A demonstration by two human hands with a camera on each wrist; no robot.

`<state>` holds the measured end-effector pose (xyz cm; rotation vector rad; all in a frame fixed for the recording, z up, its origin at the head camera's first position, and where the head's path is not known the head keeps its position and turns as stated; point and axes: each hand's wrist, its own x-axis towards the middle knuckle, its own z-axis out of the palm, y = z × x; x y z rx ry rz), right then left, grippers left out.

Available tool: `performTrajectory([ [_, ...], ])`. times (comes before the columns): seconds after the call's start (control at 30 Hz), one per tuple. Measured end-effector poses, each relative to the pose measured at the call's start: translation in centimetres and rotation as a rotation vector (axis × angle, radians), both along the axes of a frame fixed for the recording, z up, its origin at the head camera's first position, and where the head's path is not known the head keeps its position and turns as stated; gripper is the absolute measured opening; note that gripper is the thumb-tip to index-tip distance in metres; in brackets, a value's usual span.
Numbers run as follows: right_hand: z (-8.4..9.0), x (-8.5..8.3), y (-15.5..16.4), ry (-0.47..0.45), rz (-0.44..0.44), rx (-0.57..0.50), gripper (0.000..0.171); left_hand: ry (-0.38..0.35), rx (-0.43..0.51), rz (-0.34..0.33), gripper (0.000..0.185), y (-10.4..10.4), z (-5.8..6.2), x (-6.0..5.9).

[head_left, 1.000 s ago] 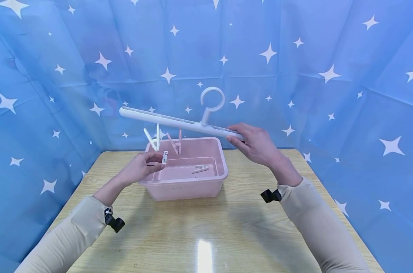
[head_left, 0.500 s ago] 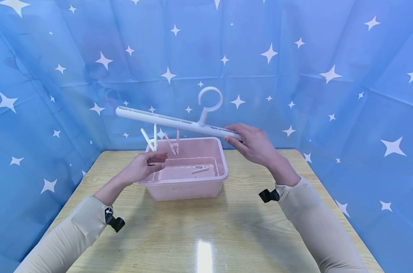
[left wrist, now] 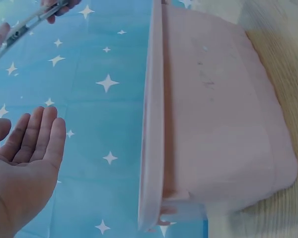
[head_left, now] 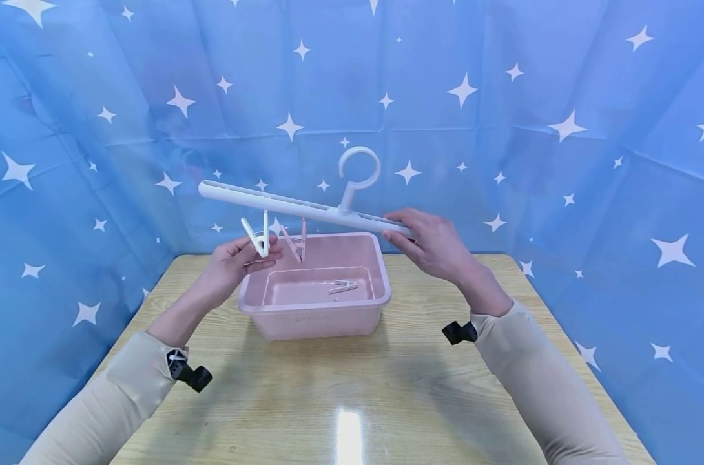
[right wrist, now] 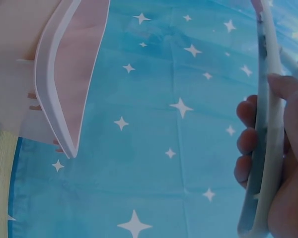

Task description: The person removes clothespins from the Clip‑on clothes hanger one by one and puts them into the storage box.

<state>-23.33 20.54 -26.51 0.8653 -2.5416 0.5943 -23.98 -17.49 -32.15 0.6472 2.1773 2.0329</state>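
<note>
My right hand [head_left: 430,242] grips the right end of a white hanger [head_left: 305,210], its hook upward and its bar raised at the left. The right wrist view shows the thumb and fingers wrapped round the bar. From the bar's left half hang a white clothespin [head_left: 263,243] and a pink clothespin [head_left: 301,248]. My left hand [head_left: 227,268] is held just behind the white clothespin, which overlaps its fingers. In the left wrist view the left palm [left wrist: 25,183] faces up, fingers extended, with nothing in it.
Beneath the hanger, a pink plastic basin [head_left: 317,307] stands on the wooden table [head_left: 305,394]. A light-coloured clothespin [head_left: 343,287] lies inside it. Behind the table hangs a blue curtain [head_left: 422,64] with white stars.
A small white piece pinched in my left hand one second ago no longer shows there. That hand has since risen leftward to the white clothespin. The right hand and hanger shifted slightly left.
</note>
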Motion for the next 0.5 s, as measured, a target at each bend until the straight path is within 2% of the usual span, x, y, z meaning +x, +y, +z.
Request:
performTrajectory([
  [0.23, -0.1, 0.0, 0.1, 0.000, -0.005, 0.002, 0.037, -0.020, 0.128, -0.052, 0.040, 0.3, 0.8, 0.4],
  [0.5, -0.1, 0.2, 0.3, 0.001, -0.008, -0.004, 0.036, 0.004, 0.204, -0.113, 0.029, 0.7, 1.6, 1.0],
])
